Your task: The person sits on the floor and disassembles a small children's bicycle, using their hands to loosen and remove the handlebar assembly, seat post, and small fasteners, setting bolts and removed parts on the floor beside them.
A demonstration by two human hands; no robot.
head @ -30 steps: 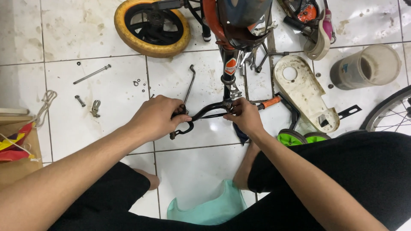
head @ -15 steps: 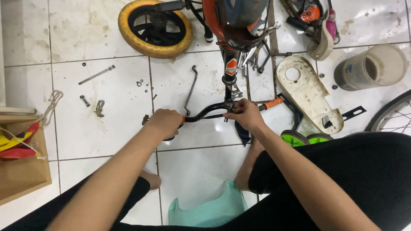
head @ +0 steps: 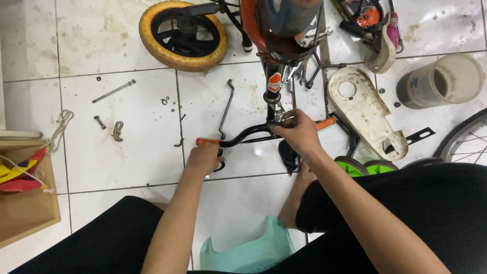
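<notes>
1. The right hand (head: 299, 133) was closed over the middle of the handlebar (head: 248, 134), fingers curled round the spot where the bar meets the upright stem. The left hand (head: 204, 158) sat just below the bar's left end, fingers bent around a small dark curved part; whether it was truly gripped could not be told.
2. The handlebar lay across the white tiled floor (head: 127, 152) in front of the person's knees, a black bent tube with orange grips (head: 207, 142) at both ends, joined to the small bicycle frame (head: 274, 30) above it.
3. By the look of it the bar was stiff steel, fairly light and not fragile; the bare tube could be slippery, so the rubbery grips or the centre by the stem seemed the surest places to hold.
4. Just beside the bar lay a thin bent rod (head: 227, 109); farther left were a long bolt (head: 113, 91), a short bolt and small washers, scattered apart.
5. A yellow-tyred wheel (head: 183, 34) lay at the top left. To the right lay a cream chain cover (head: 365, 114), with green training wheels (head: 366, 166) near it.
6. An orange oval sticker (head: 274, 81) sat on the frame's front tube. A grey bucket (head: 439, 81), tipped on its side at the far right, bore a pale label patch on its wall.
7. At the left edge stood a brown cardboard box (head: 25, 213) holding red and yellow packaging, with string trailing over it.
</notes>
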